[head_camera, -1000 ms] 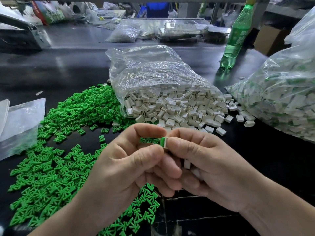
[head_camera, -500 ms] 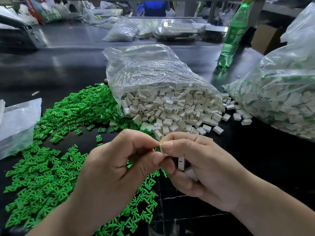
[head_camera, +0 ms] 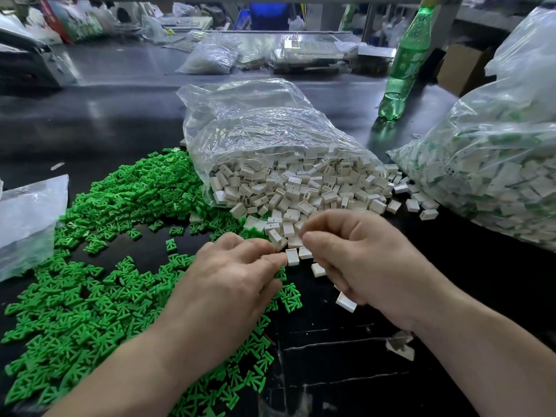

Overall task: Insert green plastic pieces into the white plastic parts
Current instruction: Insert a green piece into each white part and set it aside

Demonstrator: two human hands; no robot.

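Head view: both forearms are reaching in from the near edge over the black table [head_camera: 120, 115], and the hands are meeting at centre, backs up. Left hand [head_camera: 231, 281] is lying palm down over the green pieces [head_camera: 90, 296] with its fingers curled. Its thumb and forefinger tips are closing together at the near edge of the white parts [head_camera: 301, 191]; whether they are pinching anything cannot be told. Right hand [head_camera: 367, 260] is sitting just right of it, fingers bent inward, thumb and forefinger tips pointing left, close to the left fingertips. Its lower fingers are clasping a held white part [head_camera: 346, 302], which is sticking out below the palm. White parts are spilling from the open clear bag [head_camera: 255, 130] at centre, just beyond the hands; green pieces are spreading across the left and near left. A second bag [head_camera: 496, 164], holding white-and-green pieces, is lying at right, and a green bottle [head_camera: 406, 61] is standing far right.
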